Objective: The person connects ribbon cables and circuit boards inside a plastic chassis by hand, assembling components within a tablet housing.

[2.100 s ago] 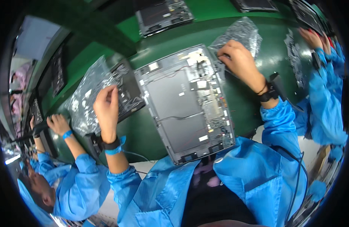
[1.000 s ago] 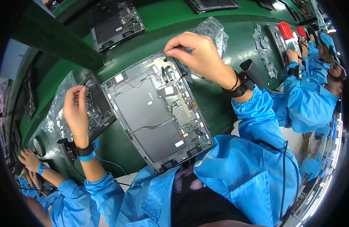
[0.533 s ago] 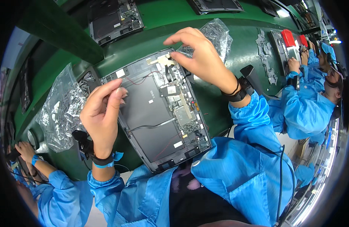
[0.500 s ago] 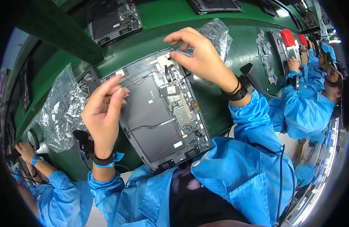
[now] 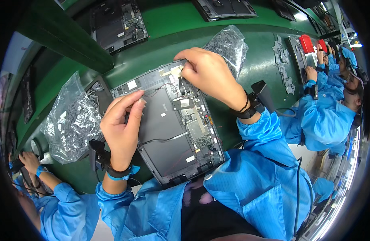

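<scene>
A dark grey laptop case (image 5: pixel 163 128), its inside bare to view, lies tilted before me, its near edge by my jacket. A circuit board (image 5: pixel 197 128) and thin wires run along its right part. My right hand (image 5: pixel 207 72) is closed at the far right corner, by pale tape (image 5: pixel 173 71); thumb and forefinger press together, and whatever they hold is hidden. Over the left part of the case, my left hand (image 5: pixel 122 124) brings thumb and forefinger tips together near a thin dark wire (image 5: pixel 155 92). Anything between those tips is too small to make out.
Clear bags of dark small parts lie left (image 5: pixel 66 128) and far right (image 5: pixel 229 46). A tray (image 5: pixel 97 88) sits behind the left bag. More laptop cases (image 5: pixel 118 24) stand beyond a green post (image 5: pixel 68 38). Grey metal pieces (image 5: pixel 283 64) and co-workers in blue (image 5: pixel 323 112) are right.
My right hand has come down onto the far corner, its fingers closing. My left hand has moved right, its thumb and forefinger drawing closer. The laptop case has shifted slightly toward me.
</scene>
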The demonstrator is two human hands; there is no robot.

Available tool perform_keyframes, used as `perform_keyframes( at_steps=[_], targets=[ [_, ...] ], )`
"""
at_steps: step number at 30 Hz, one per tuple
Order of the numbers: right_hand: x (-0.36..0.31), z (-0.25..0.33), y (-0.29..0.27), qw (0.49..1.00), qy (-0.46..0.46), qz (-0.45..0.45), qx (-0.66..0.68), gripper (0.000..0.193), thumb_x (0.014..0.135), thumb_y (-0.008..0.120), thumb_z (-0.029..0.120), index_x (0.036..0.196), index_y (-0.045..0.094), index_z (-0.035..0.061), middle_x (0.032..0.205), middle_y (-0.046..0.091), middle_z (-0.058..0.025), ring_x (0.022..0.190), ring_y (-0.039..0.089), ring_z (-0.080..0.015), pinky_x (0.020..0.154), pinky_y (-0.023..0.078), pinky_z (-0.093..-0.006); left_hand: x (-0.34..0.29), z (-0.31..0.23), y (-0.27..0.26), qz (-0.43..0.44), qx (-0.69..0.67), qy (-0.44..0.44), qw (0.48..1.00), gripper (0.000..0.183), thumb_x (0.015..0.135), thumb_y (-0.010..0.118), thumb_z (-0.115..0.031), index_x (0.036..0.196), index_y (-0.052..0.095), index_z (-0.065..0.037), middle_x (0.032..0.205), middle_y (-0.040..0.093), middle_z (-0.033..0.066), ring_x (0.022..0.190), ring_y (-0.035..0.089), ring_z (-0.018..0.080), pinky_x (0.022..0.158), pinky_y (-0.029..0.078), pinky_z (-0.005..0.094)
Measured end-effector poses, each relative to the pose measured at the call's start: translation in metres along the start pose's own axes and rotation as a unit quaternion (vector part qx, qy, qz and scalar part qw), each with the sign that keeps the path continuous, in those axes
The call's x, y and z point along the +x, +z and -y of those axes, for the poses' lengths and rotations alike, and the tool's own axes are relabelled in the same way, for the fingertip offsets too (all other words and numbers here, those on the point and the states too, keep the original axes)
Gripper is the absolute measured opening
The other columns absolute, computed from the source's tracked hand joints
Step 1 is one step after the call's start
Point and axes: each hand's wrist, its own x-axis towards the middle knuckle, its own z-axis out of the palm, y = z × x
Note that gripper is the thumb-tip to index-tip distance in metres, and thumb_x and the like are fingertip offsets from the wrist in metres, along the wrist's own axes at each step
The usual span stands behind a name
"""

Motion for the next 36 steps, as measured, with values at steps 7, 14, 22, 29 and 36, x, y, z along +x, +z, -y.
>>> perform_keyframes(
  at_steps=[7, 14, 22, 29, 36],
  targets=[
    [0.003, 0.004, -0.026, 0.993, 0.072, -0.006, 0.092, 0.030, 0.082, 0.062, 0.009, 0.112, 0.064, 0.0027, 0.084, 0.064, -0.0106, 0.068, 0.061, -0.0267, 0.064, 0.050, -0.0357, 0.005, -0.013, 0.003, 0.008, -0.077, -0.041, 0.996, 0.032, 0.091, 0.062, 0.002, 0.122, 0.060, 0.004, 0.098, 0.068, 0.0124, 0.084, 0.065, 0.0137, 0.071, 0.053, 0.0237],
    [-0.007, 0.040, -0.021, 0.910, 0.078, 0.006, 0.408, 0.012, 0.087, 0.070, 0.010, 0.096, 0.071, 0.0032, 0.079, 0.059, -0.0015, 0.061, 0.051, -0.0053, 0.053, 0.039, -0.0217, 0.020, -0.049, 0.018, 0.054, -0.148, -0.061, 0.986, 0.042, 0.090, 0.061, 0.005, 0.131, 0.050, 0.004, 0.096, 0.069, 0.0124, 0.087, 0.068, 0.0153, 0.072, 0.057, 0.0252],
    [0.008, 0.037, -0.027, 0.811, 0.123, -0.062, 0.569, 0.015, 0.090, 0.067, 0.009, 0.099, 0.069, -0.0022, 0.090, 0.069, -0.0044, 0.072, 0.060, -0.0057, 0.061, 0.047, -0.0190, 0.047, -0.060, 0.039, 0.042, -0.076, 0.055, 0.995, 0.036, 0.088, 0.063, 0.003, 0.123, 0.056, 0.003, 0.093, 0.070, 0.0111, 0.084, 0.066, 0.0131, 0.074, 0.054, 0.0253],
    [0.016, -0.006, -0.039, 0.956, 0.050, -0.030, 0.288, 0.012, 0.086, 0.068, 0.011, 0.096, 0.073, 0.0048, 0.082, 0.070, -0.0050, 0.073, 0.064, -0.0155, 0.065, 0.050, -0.0282, 0.081, -0.030, 0.019, 0.090, 0.275, 0.135, 0.948, 0.020, 0.087, 0.064, -0.010, 0.102, 0.070, 0.001, 0.092, 0.071, 0.0092, 0.078, 0.065, 0.0156, 0.075, 0.050, 0.0281],
    [0.009, -0.023, -0.026, 0.983, -0.174, -0.058, 0.016, 0.011, 0.077, 0.073, 0.012, 0.082, 0.068, 0.0046, 0.079, 0.064, -0.0069, 0.077, 0.061, -0.0253, 0.069, 0.051, -0.0354, 0.097, -0.015, 0.032, 0.200, 0.212, 0.036, 0.956, 0.018, 0.087, 0.064, -0.009, 0.099, 0.070, 0.004, 0.086, 0.071, 0.0092, 0.075, 0.063, 0.0125, 0.071, 0.050, 0.0266]
  ],
)
